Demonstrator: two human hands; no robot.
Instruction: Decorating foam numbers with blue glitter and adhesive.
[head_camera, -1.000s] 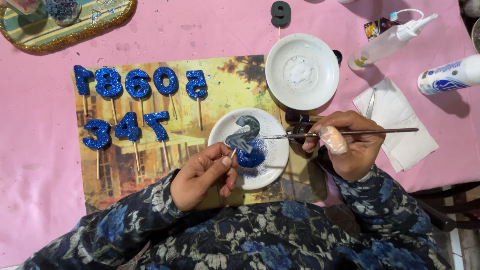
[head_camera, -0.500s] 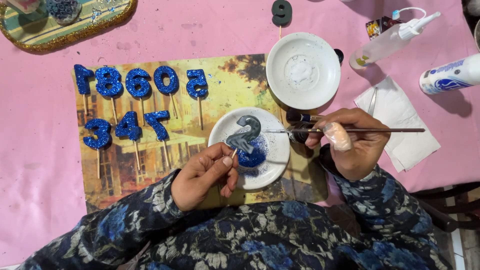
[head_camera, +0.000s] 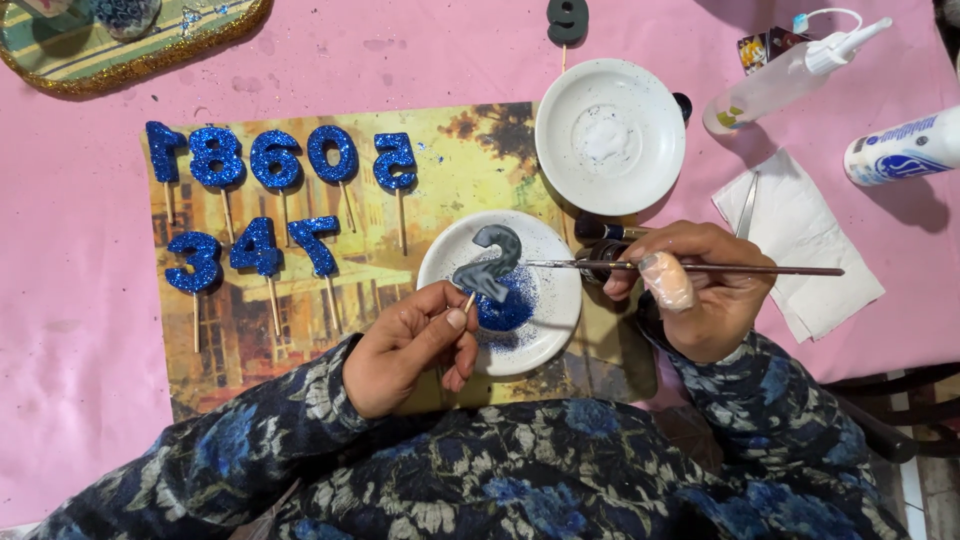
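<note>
While the grey number (head_camera: 490, 262) is pinched by its stick in the left hand (head_camera: 405, 345) over the glitter plate (head_camera: 550, 325), the brush (head_camera: 690, 267) is gripped by the right hand (head_camera: 695, 290); glue could be smeared by a slip.

Glossy white ceramic saucer (head_camera: 560, 330) w/ blue glitter, matt grey numeral (head_camera: 490, 262) on wood stick, pink cloth (head_camera: 80, 300).

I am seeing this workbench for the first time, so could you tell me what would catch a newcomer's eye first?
At centre, the left hand holds a grey number-shaped figure on a stick over a white plate of blue glitter, while the right hand points a thin paintbrush at it. To the left, two rows of blue glittered numbers on sticks lie on a yellow printed mat, set on a pink tablecloth.
</note>
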